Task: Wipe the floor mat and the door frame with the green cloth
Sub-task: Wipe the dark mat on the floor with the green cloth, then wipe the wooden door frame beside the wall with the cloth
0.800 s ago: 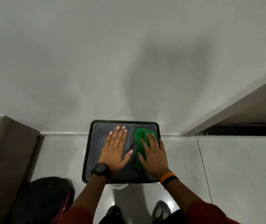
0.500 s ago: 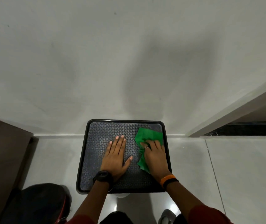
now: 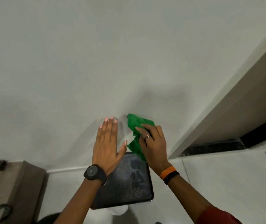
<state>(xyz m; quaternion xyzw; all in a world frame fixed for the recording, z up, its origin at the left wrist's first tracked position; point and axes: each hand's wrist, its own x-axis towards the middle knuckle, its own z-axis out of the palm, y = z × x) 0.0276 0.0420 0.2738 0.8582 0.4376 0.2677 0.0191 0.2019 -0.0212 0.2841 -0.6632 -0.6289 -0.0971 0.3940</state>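
In front of the pale wall [image 3: 80, 62], both my hands are raised above the floor mat [image 3: 129, 183]. My left hand [image 3: 107, 146] is flat, fingers straight and close together, thumb splayed to the right, palm facing away from me; whether it touches the wall I cannot tell. Black watch [image 3: 94, 172] on that wrist. My right hand [image 3: 153, 143] is just to the right of it, fingers curled and clamped on the green cloth [image 3: 136, 126]. The cloth is bunched: one crumpled lobe sticks up past my fingertips against the wall, a second fold hangs down below my thumb, its lower edge overlapping the mat's far corner in this view. A ring [image 3: 147, 136] on one finger; orange band [image 3: 167, 171] and a black band beside it on the wrist. Red sleeve [image 3: 217, 215] at bottom right.

The mat is dark, textured, with a raised rim, lying on the pale tiled floor [image 3: 226, 183] close to the foot of the wall. A lighter smeared patch shows on its surface toward the right half. My left forearm crosses over its left side.

To the right, the door frame [image 3: 226, 113] runs as a grey slanted band from upper right down to the floor, well apart from the cloth. A black threshold strip [image 3: 213, 147] lies at its base. Brown furniture [image 3: 16, 183] at lower left.
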